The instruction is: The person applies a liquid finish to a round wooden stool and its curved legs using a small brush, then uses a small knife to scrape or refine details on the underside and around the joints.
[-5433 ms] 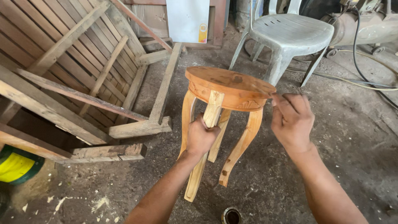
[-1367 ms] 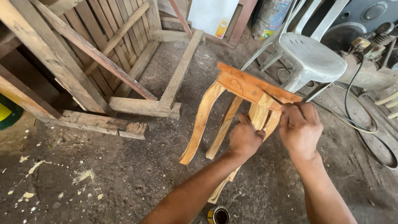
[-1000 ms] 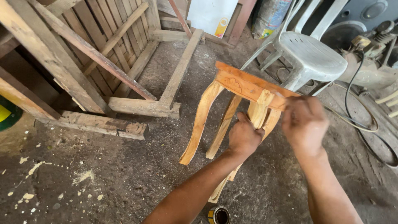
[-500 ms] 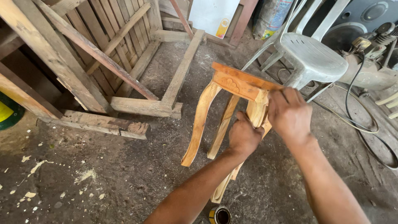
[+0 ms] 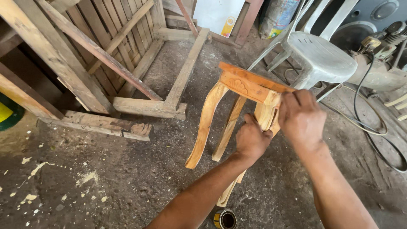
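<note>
A small wooden stool (image 5: 245, 84) with curved legs and an orange-brown finish stands tilted on the dirt floor. My left hand (image 5: 252, 138) is wrapped around its nearest leg, just under the carved apron. My right hand (image 5: 301, 118) is closed and pressed against the top of that same leg at the apron's corner. It seems to pinch a thin tool, which my fingers mostly hide. A small open tin can (image 5: 224, 219) sits on the floor right below my left forearm.
A grey plastic chair (image 5: 322, 55) stands just behind the stool. Rough wooden frames and beams (image 5: 140, 106) lie to the left. A machine (image 5: 381, 63) with a black cable (image 5: 373, 135) is on the right. Wood chips litter the floor at lower left.
My right hand has stroked back and forth along the apron and now sits at the top of the near leg. My left hand has kept its grip on the leg.
</note>
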